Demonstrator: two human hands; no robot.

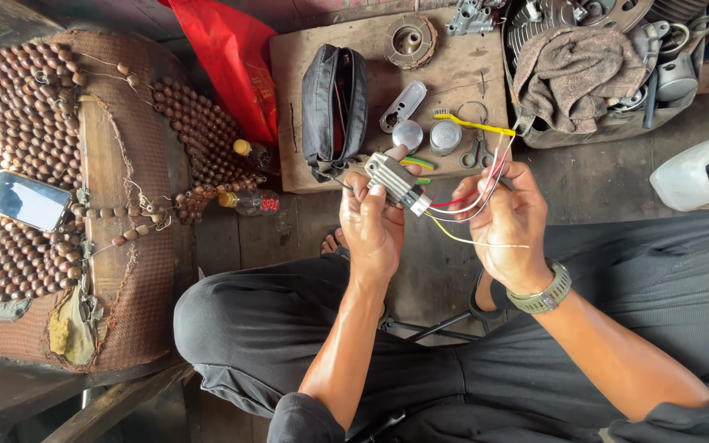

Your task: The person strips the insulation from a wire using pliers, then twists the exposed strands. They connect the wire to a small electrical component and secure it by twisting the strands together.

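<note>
My left hand (373,226) grips a small grey finned metal module (391,177) with a white connector at its right end. Red, white and yellow wires (469,205) run from that connector to my right hand (509,221), which pinches the bundle between its fingers. A loose yellow wire hangs below the hands. A grey-green watch (545,295) sits on my right wrist. Both hands are held above my knees in dark trousers.
A wooden board (469,74) ahead carries a black pouch (334,111), round metal parts, scissors (478,152) and a yellow toothbrush (473,125). A bin of engine parts with a rag (580,70) stands at the back right. A beaded seat cover with a phone (26,201) lies left.
</note>
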